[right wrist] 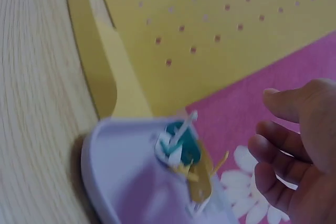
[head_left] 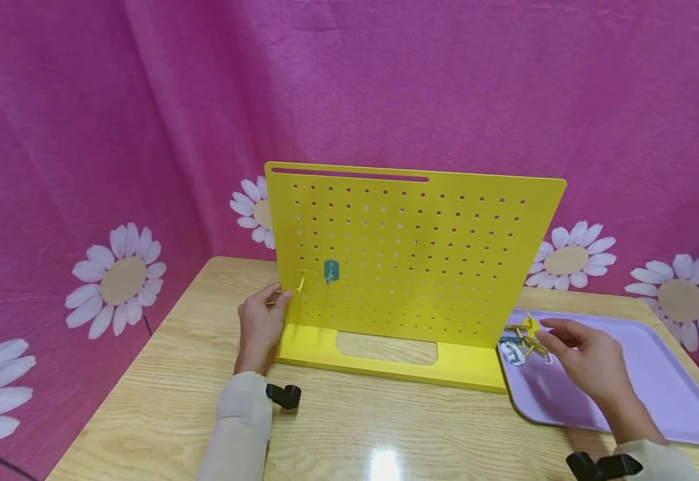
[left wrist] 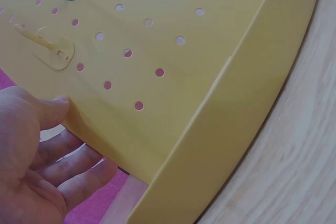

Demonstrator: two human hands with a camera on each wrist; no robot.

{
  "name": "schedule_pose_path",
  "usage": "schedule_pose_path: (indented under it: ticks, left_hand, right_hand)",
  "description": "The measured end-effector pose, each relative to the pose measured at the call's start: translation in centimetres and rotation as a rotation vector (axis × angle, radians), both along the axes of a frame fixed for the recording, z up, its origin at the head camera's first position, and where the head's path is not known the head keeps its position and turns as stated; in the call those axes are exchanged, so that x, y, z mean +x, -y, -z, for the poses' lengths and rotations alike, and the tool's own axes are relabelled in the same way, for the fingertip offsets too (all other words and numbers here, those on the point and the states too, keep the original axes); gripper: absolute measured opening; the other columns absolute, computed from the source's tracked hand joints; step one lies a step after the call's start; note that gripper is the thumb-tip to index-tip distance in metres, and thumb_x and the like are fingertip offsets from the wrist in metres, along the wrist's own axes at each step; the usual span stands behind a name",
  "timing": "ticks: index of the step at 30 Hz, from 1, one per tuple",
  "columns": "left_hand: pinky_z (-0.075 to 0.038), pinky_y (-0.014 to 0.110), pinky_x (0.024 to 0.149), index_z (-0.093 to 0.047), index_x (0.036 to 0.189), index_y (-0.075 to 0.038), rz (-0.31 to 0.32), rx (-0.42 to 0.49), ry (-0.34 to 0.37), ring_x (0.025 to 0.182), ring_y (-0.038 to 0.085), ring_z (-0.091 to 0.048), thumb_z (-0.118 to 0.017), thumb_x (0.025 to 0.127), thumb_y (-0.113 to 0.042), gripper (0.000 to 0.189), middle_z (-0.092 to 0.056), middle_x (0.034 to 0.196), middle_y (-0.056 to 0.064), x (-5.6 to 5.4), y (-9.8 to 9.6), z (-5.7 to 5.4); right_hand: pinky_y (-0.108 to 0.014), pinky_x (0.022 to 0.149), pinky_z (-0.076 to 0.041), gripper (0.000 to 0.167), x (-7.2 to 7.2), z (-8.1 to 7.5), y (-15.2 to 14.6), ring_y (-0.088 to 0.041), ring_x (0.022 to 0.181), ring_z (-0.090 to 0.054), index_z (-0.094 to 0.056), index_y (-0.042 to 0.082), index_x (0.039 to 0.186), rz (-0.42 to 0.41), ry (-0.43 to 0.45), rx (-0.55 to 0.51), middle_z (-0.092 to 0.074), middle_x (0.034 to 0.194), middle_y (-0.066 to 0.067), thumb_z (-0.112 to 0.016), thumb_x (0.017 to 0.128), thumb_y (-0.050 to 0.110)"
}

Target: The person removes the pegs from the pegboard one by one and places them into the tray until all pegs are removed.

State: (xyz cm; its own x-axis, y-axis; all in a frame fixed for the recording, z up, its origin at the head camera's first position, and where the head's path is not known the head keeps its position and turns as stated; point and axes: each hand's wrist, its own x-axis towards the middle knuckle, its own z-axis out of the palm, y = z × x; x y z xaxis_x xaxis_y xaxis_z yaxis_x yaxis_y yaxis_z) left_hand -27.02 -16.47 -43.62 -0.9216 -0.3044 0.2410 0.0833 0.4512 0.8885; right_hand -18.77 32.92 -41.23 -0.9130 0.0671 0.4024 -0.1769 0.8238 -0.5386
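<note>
One yellow hook (head_left: 302, 282) and one teal hook (head_left: 334, 270) sit on the left part of the upright yellow pegboard (head_left: 388, 264), whose left edge your left hand (head_left: 262, 322) grips between thumb and fingers. Your right hand (head_left: 589, 355), half-open and empty, is beside jumbled yellow, teal and white hooks (head_left: 531, 326) in the far left of the pale purple rectangular tray (head_left: 655, 374).

The head view is bright and fairly sharp, with white glare on the table (head_left: 433, 427) and soft shadow on the lilac tray (head_left: 649, 364), while both wrist views look hazier, the right blurring the hooks (right wrist: 190, 148)
</note>
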Motion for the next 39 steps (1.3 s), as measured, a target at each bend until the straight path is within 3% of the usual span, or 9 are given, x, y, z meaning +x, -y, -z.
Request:
schedule_pose_path:
  ticks: [9, 15, 30, 39]
  left_hand:
    - [-0.057, 0.043, 0.084, -0.068, 0.130, -0.007, 0.000, 0.006, 0.005, 0.097, 0.030, -0.070, -0.066, 0.099, -0.020, 0.033, -0.072, 0.108, 0.015, 0.0, 0.0, 0.0]
    - [-0.057, 0.044, 0.083, -0.067, 0.131, -0.007, 0.000, 0.004, 0.015, 0.097, 0.030, -0.070, -0.066, 0.099, -0.022, 0.035, -0.072, 0.108, 0.015, 0.0, 0.0, 0.1]
    - [-0.057, 0.043, 0.085, -0.067, 0.131, -0.009, 0.002, 0.025, 0.039, 0.098, 0.028, -0.069, -0.065, 0.099, -0.022, 0.035, -0.072, 0.108, 0.013, 0.0, 0.0, 0.0]
    - [-0.058, 0.042, 0.083, -0.067, 0.132, -0.008, 0.005, 0.018, 0.041, 0.097, 0.028, -0.070, -0.065, 0.100, -0.021, 0.035, -0.072, 0.108, 0.014, 0.0, 0.1, -0.1]
  right_hand:
    - [-0.021, 0.049, -0.047, 0.027, 0.4, -2.2, 3.5, 0.005, 0.069, -0.059, -0.074, 0.003, 0.114, -0.067, -0.084, -0.077, -0.074, 0.088, -0.010, -0.077, 0.090, 0.015]
    - [-0.015, 0.056, -0.048, 0.024, 0.4, -3.4, 6.2, 0.000, 0.070, -0.061, -0.074, 0.001, 0.111, -0.123, -0.122, -0.137, -0.074, 0.090, -0.010, -0.077, 0.089, 0.010]
    - [-0.021, 0.067, -0.053, 0.026, -1.6, -5.4, 14.4, -0.018, 0.081, -0.064, -0.073, 0.002, 0.116, -0.299, -0.045, -0.241, -0.073, 0.099, -0.006, -0.072, 0.095, 0.018]
    - [-0.027, 0.070, -0.054, 0.026, -3.3, -6.0, 18.3, -0.018, 0.082, -0.065, -0.072, 0.003, 0.118, -0.403, -0.011, -0.295, -0.073, 0.099, -0.005, -0.071, 0.095, 0.015]
